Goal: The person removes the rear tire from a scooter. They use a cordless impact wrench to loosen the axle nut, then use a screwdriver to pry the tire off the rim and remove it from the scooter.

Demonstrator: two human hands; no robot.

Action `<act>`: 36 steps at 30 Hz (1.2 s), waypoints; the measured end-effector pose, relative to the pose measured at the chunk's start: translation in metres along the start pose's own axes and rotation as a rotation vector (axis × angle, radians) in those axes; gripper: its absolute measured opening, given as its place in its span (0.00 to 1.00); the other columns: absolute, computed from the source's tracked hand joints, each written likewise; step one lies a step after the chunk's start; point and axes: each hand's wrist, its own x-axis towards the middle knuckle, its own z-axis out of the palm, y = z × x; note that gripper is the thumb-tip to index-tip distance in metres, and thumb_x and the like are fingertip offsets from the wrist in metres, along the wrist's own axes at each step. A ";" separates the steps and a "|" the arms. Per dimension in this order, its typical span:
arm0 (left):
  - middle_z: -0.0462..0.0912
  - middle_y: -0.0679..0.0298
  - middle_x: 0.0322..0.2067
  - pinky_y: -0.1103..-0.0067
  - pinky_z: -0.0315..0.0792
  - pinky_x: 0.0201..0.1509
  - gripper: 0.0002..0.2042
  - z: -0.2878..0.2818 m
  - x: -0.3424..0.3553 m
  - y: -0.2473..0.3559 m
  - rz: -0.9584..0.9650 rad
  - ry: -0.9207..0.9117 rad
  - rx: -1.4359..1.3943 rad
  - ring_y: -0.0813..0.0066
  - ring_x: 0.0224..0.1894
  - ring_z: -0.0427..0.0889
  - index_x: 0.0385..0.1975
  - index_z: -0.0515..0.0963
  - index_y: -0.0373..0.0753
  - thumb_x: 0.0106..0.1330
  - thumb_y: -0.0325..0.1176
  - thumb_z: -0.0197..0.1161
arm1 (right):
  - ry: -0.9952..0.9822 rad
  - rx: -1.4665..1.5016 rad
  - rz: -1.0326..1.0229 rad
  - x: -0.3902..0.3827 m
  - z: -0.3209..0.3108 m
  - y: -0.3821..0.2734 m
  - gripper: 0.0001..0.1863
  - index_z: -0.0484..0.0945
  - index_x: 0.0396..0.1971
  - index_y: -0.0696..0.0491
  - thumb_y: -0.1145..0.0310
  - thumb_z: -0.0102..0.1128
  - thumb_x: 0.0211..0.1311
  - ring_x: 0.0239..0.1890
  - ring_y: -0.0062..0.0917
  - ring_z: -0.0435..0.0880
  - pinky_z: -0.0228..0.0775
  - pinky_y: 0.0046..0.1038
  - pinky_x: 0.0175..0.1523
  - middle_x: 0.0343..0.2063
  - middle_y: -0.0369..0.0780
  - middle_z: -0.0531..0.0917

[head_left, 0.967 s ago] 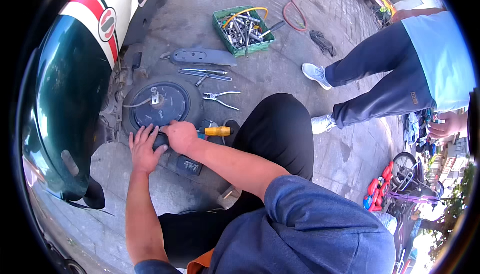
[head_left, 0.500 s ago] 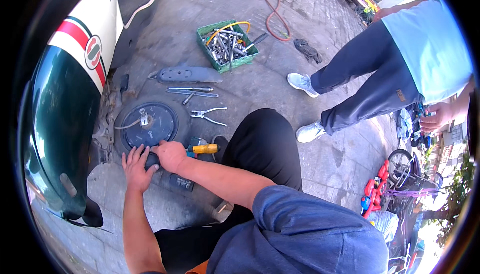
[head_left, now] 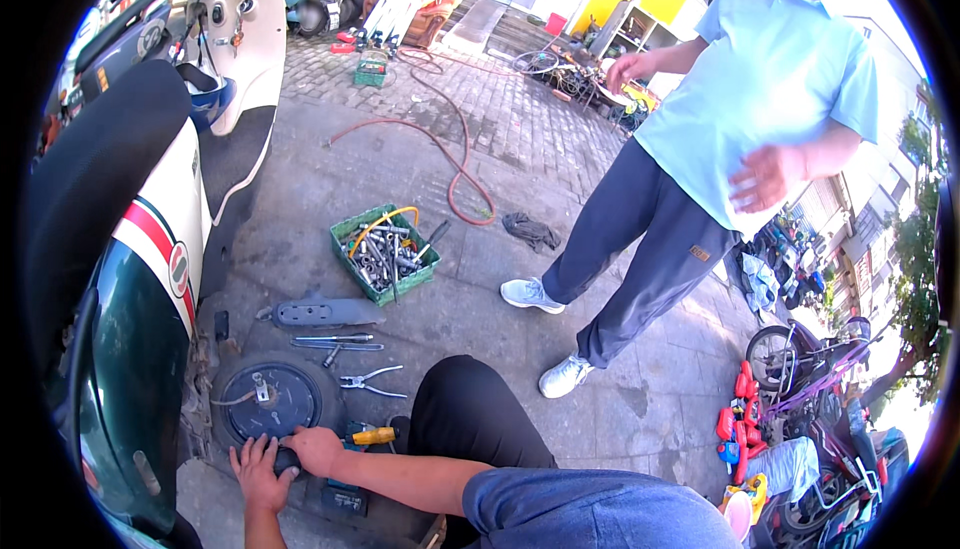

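My left hand (head_left: 258, 464) rests with spread fingers on the near rim of a black tyre (head_left: 325, 399) around a dark wheel hub (head_left: 291, 411). My right hand (head_left: 312, 449) is curled closed at that rim, right beside my left; what it grips is hidden. Just right of it are a yellow-handled tool (head_left: 374, 436) and a teal-and-black power tool (head_left: 340, 496). Beyond the wheel lie silver pliers (head_left: 368, 383), long metal tools (head_left: 332, 344) and a grey elongated cover (head_left: 325, 315). The wheel is beside a green-and-cream scooter (head_left: 135, 339).
A green basket of sockets (head_left: 385, 257), a red hose (head_left: 455, 189) and a dark rag (head_left: 530, 234) are ahead. A person in light blue (head_left: 730, 99) stands right of me. Parked two-wheelers (head_left: 810, 379) and red objects (head_left: 735, 419) occupy the right side.
The view has tilted up, bringing more of the yard and the standing person's upper body in. That person's arm is now raised across their front. My hands remain at the tyre rim.
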 end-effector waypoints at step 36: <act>0.79 0.60 0.72 0.43 0.39 0.89 0.40 -0.004 0.002 0.002 0.000 -0.012 0.003 0.54 0.80 0.66 0.68 0.83 0.42 0.54 0.55 0.79 | 0.027 0.004 0.007 0.001 0.002 -0.001 0.20 0.89 0.56 0.43 0.66 0.65 0.64 0.47 0.47 0.93 0.88 0.47 0.50 0.49 0.47 0.89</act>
